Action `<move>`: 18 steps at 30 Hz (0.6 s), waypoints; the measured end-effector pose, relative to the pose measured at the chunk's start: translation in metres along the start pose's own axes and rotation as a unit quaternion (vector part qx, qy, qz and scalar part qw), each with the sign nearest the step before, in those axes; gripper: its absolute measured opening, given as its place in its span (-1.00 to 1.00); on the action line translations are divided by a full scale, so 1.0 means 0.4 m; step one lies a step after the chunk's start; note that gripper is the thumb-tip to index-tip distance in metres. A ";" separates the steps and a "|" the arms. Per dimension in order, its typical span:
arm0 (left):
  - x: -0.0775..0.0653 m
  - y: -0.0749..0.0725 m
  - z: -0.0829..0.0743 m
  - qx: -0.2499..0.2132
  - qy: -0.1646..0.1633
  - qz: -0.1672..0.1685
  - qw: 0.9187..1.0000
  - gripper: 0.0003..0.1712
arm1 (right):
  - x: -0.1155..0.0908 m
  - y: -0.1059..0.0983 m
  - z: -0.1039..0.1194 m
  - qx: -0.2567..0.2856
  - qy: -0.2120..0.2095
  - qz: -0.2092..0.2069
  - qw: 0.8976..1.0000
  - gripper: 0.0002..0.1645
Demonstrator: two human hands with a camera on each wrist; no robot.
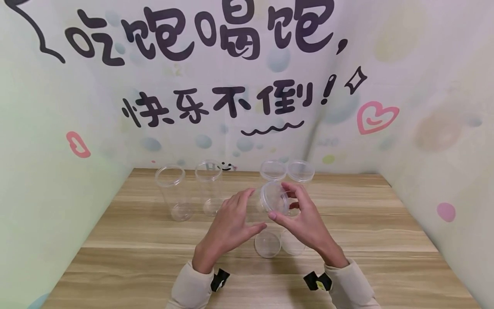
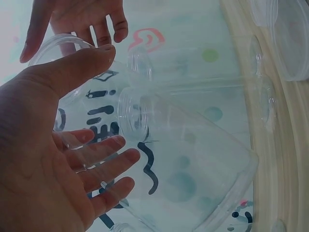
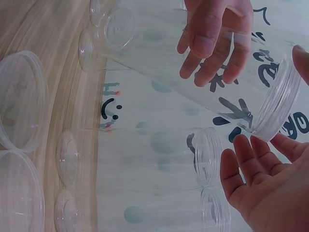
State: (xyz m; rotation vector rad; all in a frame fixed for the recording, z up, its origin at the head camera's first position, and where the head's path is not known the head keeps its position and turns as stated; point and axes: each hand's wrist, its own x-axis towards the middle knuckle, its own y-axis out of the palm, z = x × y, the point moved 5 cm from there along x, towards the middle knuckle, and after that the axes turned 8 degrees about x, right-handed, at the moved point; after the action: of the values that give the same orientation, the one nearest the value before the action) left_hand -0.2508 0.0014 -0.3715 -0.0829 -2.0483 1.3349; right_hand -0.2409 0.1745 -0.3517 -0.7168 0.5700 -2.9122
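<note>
A tall clear plastic jar is held tilted above the table, with a clear round lid at its mouth. My left hand holds the jar's body, thumb on one side and spread fingers on the other. On the lid's rim are the thumb and fingers of my right hand. The right wrist view shows the lid's ridged edge between the right thumb and fingertips. Below the hands, two loose lids lie side by side.
Two clear jars without lids stand upright at the back left. At the back right stand two more jars with lids on them. A printed cloth backdrop rises behind the wooden table and along its sides.
</note>
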 end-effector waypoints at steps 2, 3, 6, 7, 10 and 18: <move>0.001 0.001 0.001 0.003 -0.002 -0.001 1.000 -0.03 | -0.001 0.001 0.000 0.004 0.004 0.002 1.000 -0.12; 0.001 0.001 0.001 0.004 -0.003 -0.002 1.000 -0.03 | -0.001 0.001 -0.001 0.004 0.007 0.004 1.000 -0.12; 0.001 0.003 0.003 0.010 -0.004 -0.006 1.000 -0.02 | -0.002 0.002 -0.004 -0.001 0.022 0.004 1.000 -0.11; 0.002 0.004 0.003 0.013 -0.003 -0.007 1.000 -0.03 | -0.002 0.002 -0.006 -0.005 0.028 0.004 1.000 -0.12; 0.002 0.009 0.005 0.025 0.001 -0.011 1.000 -0.02 | -0.002 0.002 -0.009 -0.017 0.045 0.003 0.999 -0.14; 0.001 0.016 0.004 0.049 0.011 -0.016 0.999 -0.03 | -0.001 0.010 -0.016 -0.043 0.062 -0.003 0.997 -0.11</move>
State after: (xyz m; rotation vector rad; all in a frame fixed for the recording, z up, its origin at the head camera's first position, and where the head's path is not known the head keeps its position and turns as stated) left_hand -0.2540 0.0033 -0.3770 -0.0217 -1.9547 1.4063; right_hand -0.2434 0.1731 -0.3588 -0.5505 0.7104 -2.9693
